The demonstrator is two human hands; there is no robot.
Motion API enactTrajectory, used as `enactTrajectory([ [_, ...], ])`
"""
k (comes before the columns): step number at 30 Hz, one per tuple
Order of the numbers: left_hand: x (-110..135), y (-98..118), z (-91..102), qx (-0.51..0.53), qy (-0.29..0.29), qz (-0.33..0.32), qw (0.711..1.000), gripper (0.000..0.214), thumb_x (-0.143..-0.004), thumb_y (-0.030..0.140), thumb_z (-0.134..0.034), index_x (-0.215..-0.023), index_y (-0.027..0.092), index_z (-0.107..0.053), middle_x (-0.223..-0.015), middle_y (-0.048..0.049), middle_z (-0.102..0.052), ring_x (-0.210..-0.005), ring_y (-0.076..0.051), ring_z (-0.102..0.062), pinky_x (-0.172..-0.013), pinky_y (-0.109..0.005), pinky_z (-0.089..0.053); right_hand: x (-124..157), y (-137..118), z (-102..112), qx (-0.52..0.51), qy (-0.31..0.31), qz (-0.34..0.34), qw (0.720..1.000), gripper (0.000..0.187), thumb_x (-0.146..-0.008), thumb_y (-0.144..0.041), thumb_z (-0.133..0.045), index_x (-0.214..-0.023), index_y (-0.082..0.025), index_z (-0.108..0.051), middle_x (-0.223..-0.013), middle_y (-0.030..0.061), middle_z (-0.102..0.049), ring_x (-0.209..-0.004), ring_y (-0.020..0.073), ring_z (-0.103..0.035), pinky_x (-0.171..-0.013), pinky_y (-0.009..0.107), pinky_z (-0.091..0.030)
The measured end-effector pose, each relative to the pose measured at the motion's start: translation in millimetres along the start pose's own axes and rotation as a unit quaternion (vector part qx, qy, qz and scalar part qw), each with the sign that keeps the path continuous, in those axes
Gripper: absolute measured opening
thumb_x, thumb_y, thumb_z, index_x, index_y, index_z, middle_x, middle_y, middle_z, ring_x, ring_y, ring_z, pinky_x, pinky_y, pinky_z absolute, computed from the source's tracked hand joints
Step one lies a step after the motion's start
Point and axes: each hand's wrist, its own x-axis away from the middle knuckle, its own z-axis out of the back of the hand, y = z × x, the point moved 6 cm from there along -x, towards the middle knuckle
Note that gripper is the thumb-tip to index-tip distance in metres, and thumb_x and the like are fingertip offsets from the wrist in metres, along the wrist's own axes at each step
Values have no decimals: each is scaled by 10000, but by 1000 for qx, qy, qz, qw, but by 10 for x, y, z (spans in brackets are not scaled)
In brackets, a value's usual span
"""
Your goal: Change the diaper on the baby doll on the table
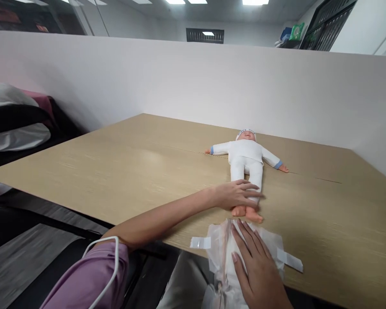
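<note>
A baby doll point(247, 159) in a white suit and cap lies on its back on the wooden table point(116, 171), arms spread, feet toward me. My left hand point(236, 195) reaches across and wraps round the doll's lower legs just above the bare feet. My right hand point(257, 266) lies flat, fingers stretched out, on a white diaper point(221, 244) with tape tabs. The diaper is spread at the table's near edge, just below the doll's feet.
A white partition wall point(193, 81) runs behind and to the right of the table. Grey, black and pink cushions point(16, 116) lie at the left. A white cable point(112, 262) hangs over my purple sleeve. The table's near edge drops to a dark floor.
</note>
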Motion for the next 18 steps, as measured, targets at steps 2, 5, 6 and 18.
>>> enactTrajectory([
  [2, -57, -14, 3, 15, 19, -18, 1000, 372, -905, 216, -707, -1262, 314, -746, -1515, -61, -678, -1410, -340, -561, -1207, -479, -404, -32, 24, 15, 0, -6, 10, 1000, 788, -1043, -298, -531, -1765, -293, -215, -1698, 80, -482, -1499, 393, -560, -1110, 625, -575],
  [5, -154, -93, 140, 72, 47, -5, 996, 271, -945, 290, -688, -1208, 310, -748, -1347, -72, -764, -1298, -339, -617, -1122, -477, -456, -104, 105, 17, -4, -34, 15, 999, 784, -1055, -320, -544, -1764, -306, -212, -1717, 73, -451, -1522, 372, -539, -1122, 601, -581],
  [6, -187, -134, 240, 105, 65, 1, 992, 271, -954, 289, -681, -1217, 309, -740, -1337, -70, -769, -1276, -327, -632, -1107, -461, -468, -134, 141, 6, -6, -47, 15, 999, 777, -1061, -326, -549, -1762, -318, -216, -1728, 62, -435, -1539, 362, -520, -1143, 593, -572],
  [18, -373, -842, 1481, 362, 213, 144, 896, 450, -956, 383, -785, -1369, 218, -715, -1369, -86, -754, -1271, -271, -689, -1101, -411, -516, -1263, 1091, -385, -8, -110, -14, 994, 558, -1138, -368, -423, -1675, -217, -442, -1738, 118, -432, -1632, 315, -377, -1319, 626, -361],
])
